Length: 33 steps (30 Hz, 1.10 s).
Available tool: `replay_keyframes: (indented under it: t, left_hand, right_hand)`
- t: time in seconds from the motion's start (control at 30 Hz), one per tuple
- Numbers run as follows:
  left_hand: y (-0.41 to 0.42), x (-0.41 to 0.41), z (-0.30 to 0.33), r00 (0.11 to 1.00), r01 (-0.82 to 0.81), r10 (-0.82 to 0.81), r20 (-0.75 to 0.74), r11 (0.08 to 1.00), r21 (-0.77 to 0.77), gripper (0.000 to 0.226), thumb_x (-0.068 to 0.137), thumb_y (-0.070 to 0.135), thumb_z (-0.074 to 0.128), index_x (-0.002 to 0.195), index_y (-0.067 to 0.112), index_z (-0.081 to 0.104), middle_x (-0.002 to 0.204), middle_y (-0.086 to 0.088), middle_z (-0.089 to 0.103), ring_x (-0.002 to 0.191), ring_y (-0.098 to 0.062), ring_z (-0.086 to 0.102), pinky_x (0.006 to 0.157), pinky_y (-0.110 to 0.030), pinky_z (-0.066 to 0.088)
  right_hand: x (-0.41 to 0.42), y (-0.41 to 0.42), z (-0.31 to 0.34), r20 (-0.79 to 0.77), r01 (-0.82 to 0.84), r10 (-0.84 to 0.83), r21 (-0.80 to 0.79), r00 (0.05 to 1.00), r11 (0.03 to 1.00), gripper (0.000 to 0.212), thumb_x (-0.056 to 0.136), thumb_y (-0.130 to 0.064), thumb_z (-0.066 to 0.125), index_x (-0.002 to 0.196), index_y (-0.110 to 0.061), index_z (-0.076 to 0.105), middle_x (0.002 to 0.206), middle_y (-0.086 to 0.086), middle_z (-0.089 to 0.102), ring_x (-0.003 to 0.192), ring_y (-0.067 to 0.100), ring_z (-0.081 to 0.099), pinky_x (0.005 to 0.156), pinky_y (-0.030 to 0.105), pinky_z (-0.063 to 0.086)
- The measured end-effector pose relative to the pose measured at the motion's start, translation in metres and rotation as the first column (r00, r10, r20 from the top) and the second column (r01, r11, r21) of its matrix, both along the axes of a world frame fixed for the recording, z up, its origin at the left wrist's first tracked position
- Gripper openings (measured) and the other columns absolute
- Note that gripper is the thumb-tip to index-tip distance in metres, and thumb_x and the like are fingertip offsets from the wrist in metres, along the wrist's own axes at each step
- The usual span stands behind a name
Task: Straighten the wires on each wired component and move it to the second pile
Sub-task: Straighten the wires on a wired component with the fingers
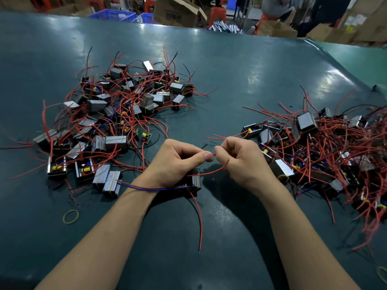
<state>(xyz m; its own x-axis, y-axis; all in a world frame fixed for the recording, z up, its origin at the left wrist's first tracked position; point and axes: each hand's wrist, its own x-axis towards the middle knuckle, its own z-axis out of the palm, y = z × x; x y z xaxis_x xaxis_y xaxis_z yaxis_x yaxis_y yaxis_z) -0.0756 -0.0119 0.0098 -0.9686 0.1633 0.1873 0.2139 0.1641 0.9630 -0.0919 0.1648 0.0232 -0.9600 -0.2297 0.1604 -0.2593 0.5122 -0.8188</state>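
Head view, component in hand: a wired component [193, 181] lies on the bench [240, 65] under the left hand [176, 160].
Hands: left hand and right hand [238, 160] pinch its red wire [211, 170] between them.
Progress: pile left of component [104, 114] and pile right of component [326, 147] are both large; which one is finished cannot be told.

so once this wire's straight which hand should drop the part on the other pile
Probably the left hand: the component sits under it. Which pile is the second isn't shown; the right hand only pinches the red wire.
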Motion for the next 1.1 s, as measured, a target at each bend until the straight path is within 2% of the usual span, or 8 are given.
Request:
replay_keyframes:
  t: [0.1,0.23,0.3,0.47,0.73,0.9,0.97,1.1]
  left_hand:
    - [0.000,0.000,-0.001,1.000,-0.028,0.028,0.006,0.999,0.041,0.014,0.086,0.019,0.071,0.079,0.009,0.078,0.046,-0.001,0.041,0.046,-0.008,0.029,0.045,-0.016,0.022]
    - [-0.002,-0.001,-0.001,0.998,-0.065,0.065,0.002,0.997,0.036,0.017,0.087,0.021,0.070,0.077,0.010,0.078,0.045,0.007,0.036,0.048,-0.010,0.024,0.048,-0.024,0.017]
    - [-0.002,-0.001,-0.001,0.998,-0.055,0.055,-0.005,0.998,0.036,0.018,0.088,0.018,0.068,0.079,0.006,0.078,0.043,0.011,0.034,0.046,-0.005,0.023,0.047,-0.020,0.018]
    - [-0.003,0.000,0.001,1.000,-0.017,0.017,-0.016,0.999,0.029,0.019,0.087,0.020,0.068,0.079,0.005,0.077,0.042,0.012,0.032,0.044,-0.006,0.021,0.046,-0.020,0.017]
    - [-0.001,0.003,0.007,0.999,0.020,-0.019,-0.043,1.000,0.001,0.014,0.090,0.010,0.064,0.083,0.003,0.073,0.037,0.019,0.039,0.038,0.002,0.032,0.044,-0.007,0.023]
    - [-0.001,0.001,0.007,1.000,0.006,-0.004,-0.025,0.997,0.079,0.023,0.082,0.026,0.065,0.079,0.005,0.075,0.043,0.014,0.027,0.044,-0.003,0.019,0.044,-0.016,0.017]
    - [-0.001,0.000,0.006,0.999,0.001,0.001,-0.043,0.998,0.059,0.018,0.086,0.018,0.065,0.083,0.002,0.074,0.039,0.017,0.032,0.039,0.001,0.025,0.043,-0.010,0.021]
    - [0.000,-0.001,0.002,0.995,-0.012,0.011,-0.097,1.000,-0.012,0.012,0.091,0.002,0.062,0.091,-0.005,0.073,0.041,0.025,0.048,0.043,0.013,0.043,0.050,0.000,0.031]
  right_hand:
    - [0.001,0.003,0.002,-0.145,-0.017,0.021,0.024,0.989,1.000,0.027,0.093,-0.020,0.063,0.068,-0.010,0.058,0.051,-0.005,0.051,0.045,0.009,0.044,0.048,0.023,0.036]
    - [-0.004,0.021,0.012,-0.117,-0.111,0.081,-0.277,0.990,0.954,0.022,0.088,-0.010,0.069,0.103,-0.026,0.069,0.077,-0.003,0.063,0.053,0.015,0.057,0.046,0.019,0.044]
    - [-0.007,0.027,0.010,-0.193,-0.175,0.144,-0.159,0.971,0.972,0.041,0.085,0.000,0.071,0.117,-0.025,0.068,0.089,0.001,0.063,0.061,0.016,0.058,0.051,0.016,0.047]
    - [-0.007,0.018,0.006,-0.223,-0.176,0.176,0.023,0.959,0.984,0.018,0.081,-0.013,0.075,0.098,-0.008,0.077,0.076,0.008,0.069,0.063,0.012,0.060,0.059,0.022,0.048]
    - [-0.001,0.014,0.012,0.187,-0.167,0.215,-0.241,0.959,0.956,0.032,0.096,-0.019,0.058,0.064,-0.015,0.063,0.051,0.007,0.046,0.040,0.011,0.042,0.038,0.016,0.030]
    - [-0.001,-0.006,0.011,0.646,0.197,0.315,-0.593,0.695,0.781,0.035,0.095,-0.028,0.054,0.062,-0.019,0.050,0.046,-0.007,0.031,0.035,0.005,0.027,0.031,0.015,0.020]
    - [-0.002,-0.007,0.009,0.600,0.197,0.194,-0.523,0.776,0.829,0.035,0.094,-0.029,0.059,0.062,-0.016,0.055,0.044,-0.006,0.035,0.034,0.006,0.030,0.032,0.014,0.021]
    - [0.001,-0.008,0.000,0.128,0.166,-0.138,-0.245,0.982,0.955,0.036,0.087,-0.032,0.071,0.059,-0.011,0.066,0.041,-0.006,0.046,0.036,0.007,0.039,0.039,0.019,0.032]
